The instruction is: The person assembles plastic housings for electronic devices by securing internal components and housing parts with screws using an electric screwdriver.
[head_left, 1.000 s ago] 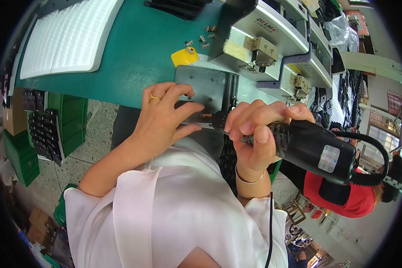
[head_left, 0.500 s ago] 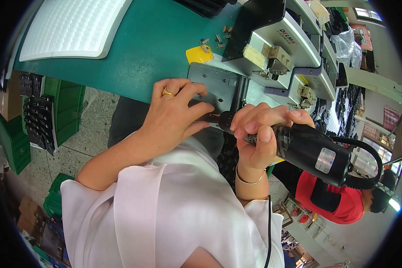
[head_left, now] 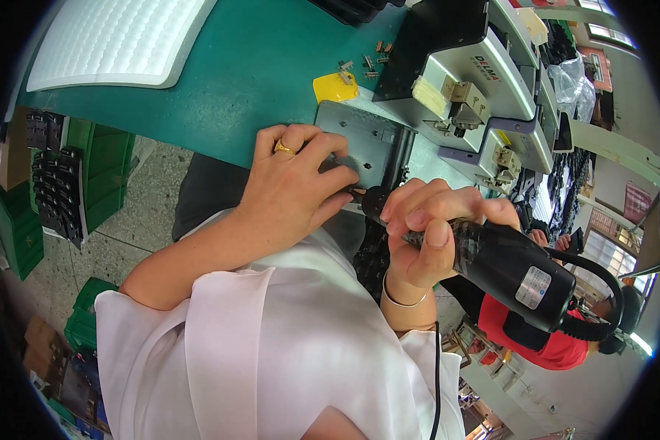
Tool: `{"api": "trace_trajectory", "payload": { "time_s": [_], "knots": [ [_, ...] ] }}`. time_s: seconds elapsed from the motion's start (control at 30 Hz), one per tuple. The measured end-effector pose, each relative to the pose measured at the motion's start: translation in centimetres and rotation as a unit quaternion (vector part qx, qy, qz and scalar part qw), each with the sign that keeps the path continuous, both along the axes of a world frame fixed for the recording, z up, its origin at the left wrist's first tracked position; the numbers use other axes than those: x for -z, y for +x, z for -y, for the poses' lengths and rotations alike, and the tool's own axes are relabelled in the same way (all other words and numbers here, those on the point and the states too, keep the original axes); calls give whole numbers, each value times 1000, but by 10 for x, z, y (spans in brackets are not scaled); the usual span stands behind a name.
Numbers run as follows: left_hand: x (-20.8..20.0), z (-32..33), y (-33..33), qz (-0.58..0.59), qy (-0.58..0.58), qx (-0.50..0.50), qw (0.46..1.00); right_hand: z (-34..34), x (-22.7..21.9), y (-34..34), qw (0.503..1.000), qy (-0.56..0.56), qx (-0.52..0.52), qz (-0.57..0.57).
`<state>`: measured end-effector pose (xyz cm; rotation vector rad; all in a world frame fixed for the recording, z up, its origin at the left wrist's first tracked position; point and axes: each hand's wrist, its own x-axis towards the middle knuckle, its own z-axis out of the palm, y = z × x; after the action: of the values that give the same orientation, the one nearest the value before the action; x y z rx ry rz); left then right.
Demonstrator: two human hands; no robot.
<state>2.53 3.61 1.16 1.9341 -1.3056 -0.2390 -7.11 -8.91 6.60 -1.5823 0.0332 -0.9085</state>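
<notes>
We'd R hand (head_left: 436, 231) gripping the black power tool (head_left: 517, 268), L hand (head_left: 290, 176) curled by the plate (head_left: 359, 143), pinch unclear; work seemed approx. midway, w/ small parts (head_left: 369, 64) loose.

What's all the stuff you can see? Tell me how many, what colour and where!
Table: one, green, across the top
Foam tray: one, white, on the table's left
Yellow piece: one, yellow, behind the flat plate
Flat plate: one, dark grey, at the table's near edge
Small parts: several, silver and brown, beyond the yellow piece
Machines: at least two, silver-grey, on the right
Power tool: one, black, right of centre
Crates: at least three, green, left side
Plastic bag: one, clear, upper right
Other person: one clearly seen, red top, right
Shirt: one, white, lower middle
Left hand: one, gold ring, by the plate
Right hand: one, silver bracelet, around the power tool
</notes>
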Motion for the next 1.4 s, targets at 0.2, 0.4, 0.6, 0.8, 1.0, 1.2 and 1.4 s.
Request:
{"api": "trace_trajectory", "payload": {
  "time_s": [0.2,0.4,0.6,0.8,1.0,1.2,1.4],
  "knots": [
    [-5,-1,4,-12,6,15,1000,-2,1,8,1000,18,18,11],
    [-16,-2,23,19,2,44,999,-7,4,11,999,0,31,25],
    [-12,12,38,66,65,118,989,-13,8,9,997,-33,56,38],
    [-23,9,29,98,48,119,987,-2,-2,-11,990,89,51,99],
    [-54,-47,38,-62,74,48,994,13,-45,-41,954,166,140,207],
    [-99,-37,78,11,-37,-53,998,24,-38,-37,950,183,135,213],
    [-113,15,157,-239,-292,36,925,26,-32,-36,955,178,120,206]
  ]
}}
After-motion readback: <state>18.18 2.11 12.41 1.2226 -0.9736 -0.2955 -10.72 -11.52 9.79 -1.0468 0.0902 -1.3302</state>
